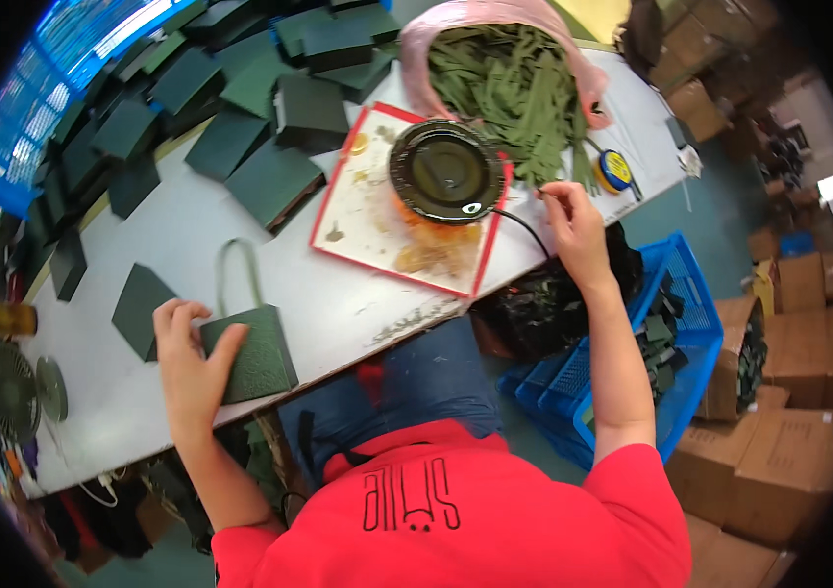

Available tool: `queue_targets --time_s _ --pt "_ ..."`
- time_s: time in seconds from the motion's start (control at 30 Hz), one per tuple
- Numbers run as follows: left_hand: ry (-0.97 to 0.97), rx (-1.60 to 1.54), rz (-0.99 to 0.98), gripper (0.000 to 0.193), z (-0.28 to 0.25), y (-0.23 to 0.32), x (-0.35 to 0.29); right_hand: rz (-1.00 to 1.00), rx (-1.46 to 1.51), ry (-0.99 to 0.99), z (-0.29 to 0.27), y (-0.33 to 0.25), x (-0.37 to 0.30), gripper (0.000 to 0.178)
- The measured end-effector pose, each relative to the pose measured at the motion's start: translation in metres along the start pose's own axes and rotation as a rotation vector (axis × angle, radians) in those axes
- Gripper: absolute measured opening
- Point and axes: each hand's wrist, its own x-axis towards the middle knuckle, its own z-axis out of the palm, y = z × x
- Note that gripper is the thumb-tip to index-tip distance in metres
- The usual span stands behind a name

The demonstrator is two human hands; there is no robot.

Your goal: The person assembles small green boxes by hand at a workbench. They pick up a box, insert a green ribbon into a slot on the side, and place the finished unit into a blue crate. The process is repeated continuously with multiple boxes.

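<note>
Black lettering point(412, 495) marks the red shirt point(534, 519). A blue plastic crate point(699, 328) holds green pieces point(660, 341). At the table's point(318, 309) near edge, the left hand point(191, 363) grips a textured green box point(260, 355). The right hand point(576, 233), near a black dish point(446, 171), pinches its fingertips together, on what cannot be told. Beyond, a pink bag point(416, 64) bulges with green strips point(507, 88).

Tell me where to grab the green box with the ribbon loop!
Probably hold the green box by its straight right edge, coming from the right: that side is uncovered, while the left hand is at its left. The thin ribbon loop looks too bendy for a steady grip.
</note>
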Motion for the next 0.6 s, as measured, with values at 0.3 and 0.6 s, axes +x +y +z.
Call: queue_targets --time_s 0.3,0.6 --pt "-0.023 -0.175 0.035 0.019 -0.018 -0.008 0.004 0.177 0.217 -0.002 0.0 0.004 -0.005 0.013" --pt "-0.058 0.276 0.576 0.034 -0.012 0.04 -0.001 0.243 0.532 0.118 -0.003 -0.012 0.002 0.014"
